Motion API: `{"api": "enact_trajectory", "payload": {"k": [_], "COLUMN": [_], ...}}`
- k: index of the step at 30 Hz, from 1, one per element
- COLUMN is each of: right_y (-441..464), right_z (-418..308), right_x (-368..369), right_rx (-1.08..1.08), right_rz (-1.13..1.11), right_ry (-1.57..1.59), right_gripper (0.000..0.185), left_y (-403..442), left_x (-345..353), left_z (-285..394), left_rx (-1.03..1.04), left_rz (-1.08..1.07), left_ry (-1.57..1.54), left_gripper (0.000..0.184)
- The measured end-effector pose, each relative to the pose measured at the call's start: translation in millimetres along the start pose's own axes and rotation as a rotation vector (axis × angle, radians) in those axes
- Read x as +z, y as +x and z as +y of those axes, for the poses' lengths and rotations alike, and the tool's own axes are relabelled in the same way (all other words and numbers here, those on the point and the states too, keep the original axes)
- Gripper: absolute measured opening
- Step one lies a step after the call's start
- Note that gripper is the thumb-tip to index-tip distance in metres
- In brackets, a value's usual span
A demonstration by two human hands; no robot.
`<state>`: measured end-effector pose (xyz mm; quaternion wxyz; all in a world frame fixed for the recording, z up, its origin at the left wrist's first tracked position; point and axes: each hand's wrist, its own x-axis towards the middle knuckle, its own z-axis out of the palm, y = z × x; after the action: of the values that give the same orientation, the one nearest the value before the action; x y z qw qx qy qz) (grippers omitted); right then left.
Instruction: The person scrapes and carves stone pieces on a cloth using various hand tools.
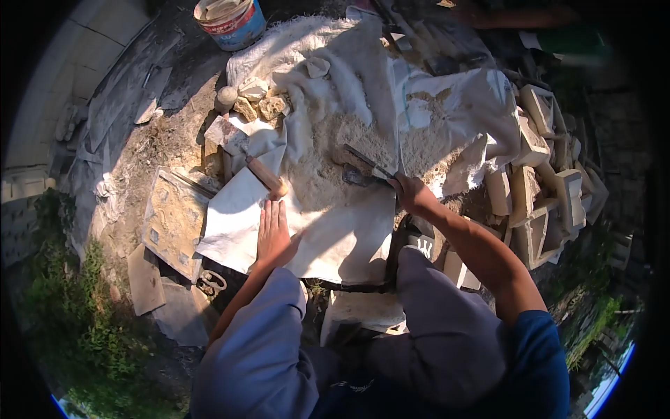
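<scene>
My left hand lies flat on the white sack cloth, its fingers stretched out and close together. Just beyond its fingertips is the wooden handle of a hammer, whose pale head rests near some stones. My right hand is closed around the end of a long dark metal tool, which reaches left over the dusty cloth. Beside the tool sits a small dark lump. Pale powder covers the cloth around it.
Yellowish stones lie beyond the hammer. A bucket stands at the top left. Stacked pale blocks are at the right, and a rough slab leans at the left. At the top right, another person's arm shows.
</scene>
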<state>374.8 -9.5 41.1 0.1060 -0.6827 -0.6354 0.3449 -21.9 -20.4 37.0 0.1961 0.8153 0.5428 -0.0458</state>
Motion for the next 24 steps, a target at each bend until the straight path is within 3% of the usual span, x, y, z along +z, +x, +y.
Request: {"api": "enact_trajectory", "payload": {"k": [4, 7, 11, 13, 19, 24], "right_y": [17, 39, 49, 44, 37, 16], "right_z": [6, 19, 35, 32, 36, 23], "right_x": [-16, -11, -5, -7, -28, -46], "right_rx": [-0.019, 0.029, -0.105, -0.069, -0.117, -0.089], "right_rz": [0.071, 0.274, 0.262, 0.117, -0.084, -0.108], "right_ry": [-0.035, -0.049, -0.090, -0.075, -0.169, -0.276], "right_gripper": [0.032, 0.030, 0.029, 0.022, 0.027, 0.026], "left_y": [-1, 0, 2, 2, 2, 3], "left_x": [6, 5, -1, 1, 2, 1], "left_z": [-5, -6, 0, -2, 1, 1], "left_rx": [0.011, 0.009, -0.011, -0.015, -0.030, -0.010], "left_rz": [0.017, 0.021, 0.013, 0.006, -0.009, 0.031], "left_ry": [0.030, 0.015, 0.028, 0.028, 0.015, 0.031], "left_gripper": [0.099, 0.098, 0.097, 0.098, 0.099, 0.095]}}
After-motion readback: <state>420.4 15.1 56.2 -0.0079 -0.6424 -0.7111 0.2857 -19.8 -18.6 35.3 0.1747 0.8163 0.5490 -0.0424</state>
